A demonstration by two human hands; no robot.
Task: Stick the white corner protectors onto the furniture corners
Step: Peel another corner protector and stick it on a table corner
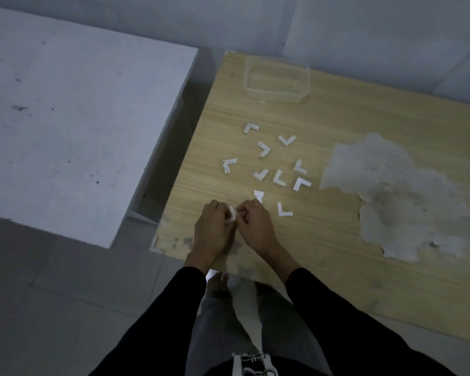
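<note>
— How far along?
— Early, judging by the spread. Holding one white corner protector [232, 214] between left hand [212, 229] and right hand [255, 226], fingers of both curled on it, just above the wooden table [337, 118] near its front left corner [158, 244]. Probably peeling the backing.
— Still to do?
— Nearly everything. Some eight loose protectors [279, 177] scattered beyond the hands, unstuck. Two flat white slips [285, 210] close by, perhaps backings. Nothing on that near corner. Farther off, a clear tub [277, 80] and a pale block [79, 118].
</note>
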